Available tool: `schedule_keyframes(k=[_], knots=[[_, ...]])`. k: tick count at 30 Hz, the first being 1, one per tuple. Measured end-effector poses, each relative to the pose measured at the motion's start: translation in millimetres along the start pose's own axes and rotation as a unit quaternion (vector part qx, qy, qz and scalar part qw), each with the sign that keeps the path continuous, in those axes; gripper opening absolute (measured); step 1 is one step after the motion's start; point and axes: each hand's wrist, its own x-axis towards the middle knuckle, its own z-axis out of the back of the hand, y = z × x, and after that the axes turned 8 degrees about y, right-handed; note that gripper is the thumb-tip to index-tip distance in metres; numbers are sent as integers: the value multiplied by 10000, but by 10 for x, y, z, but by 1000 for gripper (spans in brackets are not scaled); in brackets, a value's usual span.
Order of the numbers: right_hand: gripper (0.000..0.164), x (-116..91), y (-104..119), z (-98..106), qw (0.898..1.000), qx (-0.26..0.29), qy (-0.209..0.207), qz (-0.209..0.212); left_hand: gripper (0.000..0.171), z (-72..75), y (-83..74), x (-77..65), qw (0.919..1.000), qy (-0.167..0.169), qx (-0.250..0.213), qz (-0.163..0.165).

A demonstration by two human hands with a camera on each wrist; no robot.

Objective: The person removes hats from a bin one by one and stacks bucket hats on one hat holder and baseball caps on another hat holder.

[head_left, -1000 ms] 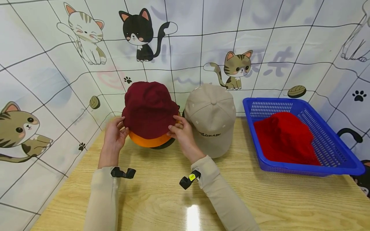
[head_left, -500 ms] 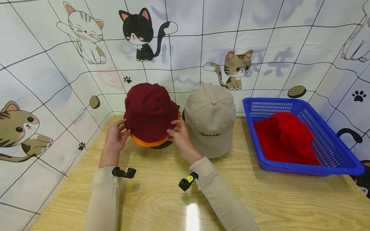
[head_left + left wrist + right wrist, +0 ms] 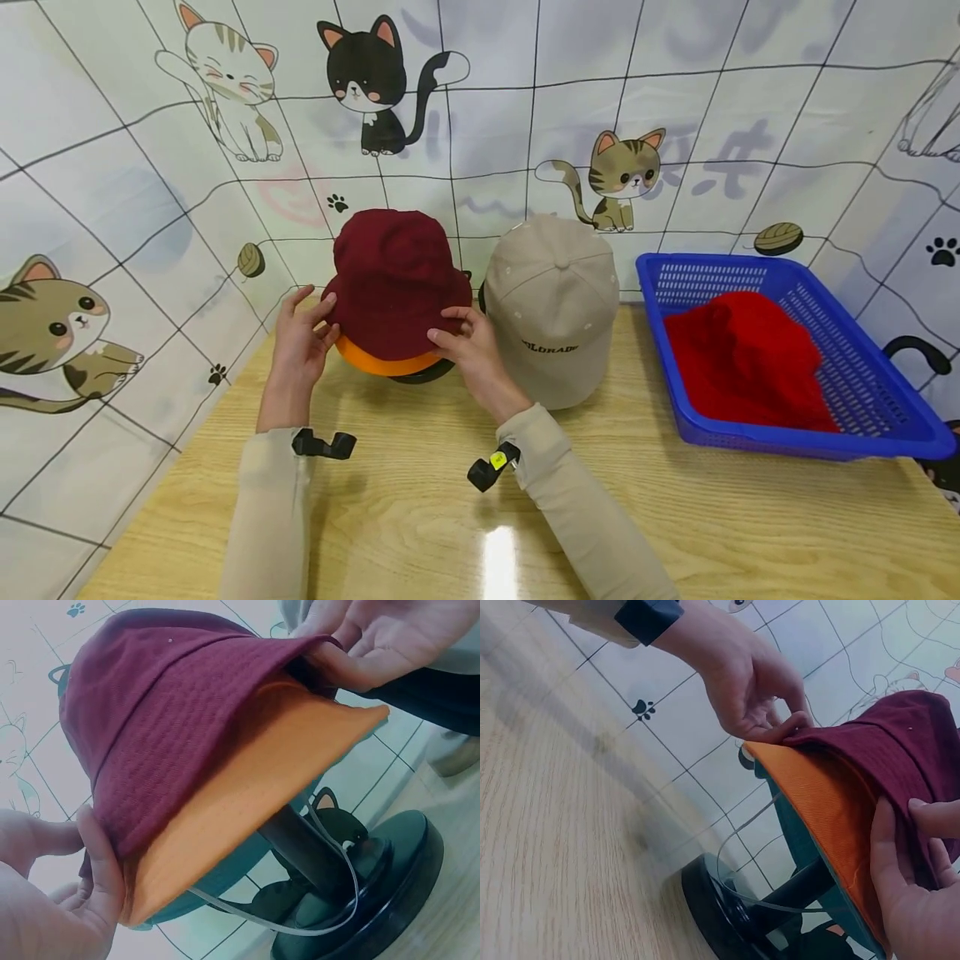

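A maroon bucket hat (image 3: 393,283) sits over an orange bucket hat (image 3: 247,780), whose brim shows below it. Under both, a dark green brim with a thin cord hangs around a black stand (image 3: 360,885) with a round base. At the maroon brim's left side, my left hand (image 3: 298,337) pinches the edge between thumb and fingers. My right hand (image 3: 474,354) grips the opposite side, thumb on top and fingers beneath. Beside it is a beige cap (image 3: 555,283) with dark lettering on its front.
To the right, a blue plastic basket (image 3: 678,408) holds a red cloth item (image 3: 757,358), partly bunched up. The wooden table (image 3: 405,508) meets a wall covering (image 3: 495,133) printed with cats close behind the hats.
The maroon hat first came lower over the orange one, then its front brim rose slightly. My left fingers have shifted up along the brim. The head view has turned a little.
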Motion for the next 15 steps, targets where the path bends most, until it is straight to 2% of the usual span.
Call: schedule_keyframes(k=[2,4,8,15], knots=[[34,9,-24,-2,9999,-105,-65,-21,51,13,19,4,9999,10,154,-50],[34,14,-47,-6,9996,-233,-125,-74,54,30,45,16,9997,75,245,-36],[35,25,-99,3,9980,-545,-211,-246,46,65,94,50,9994,204,273,86],[36,44,-147,11,9939,-1029,-199,-341,34,81,161,104,9981,-9,611,20]])
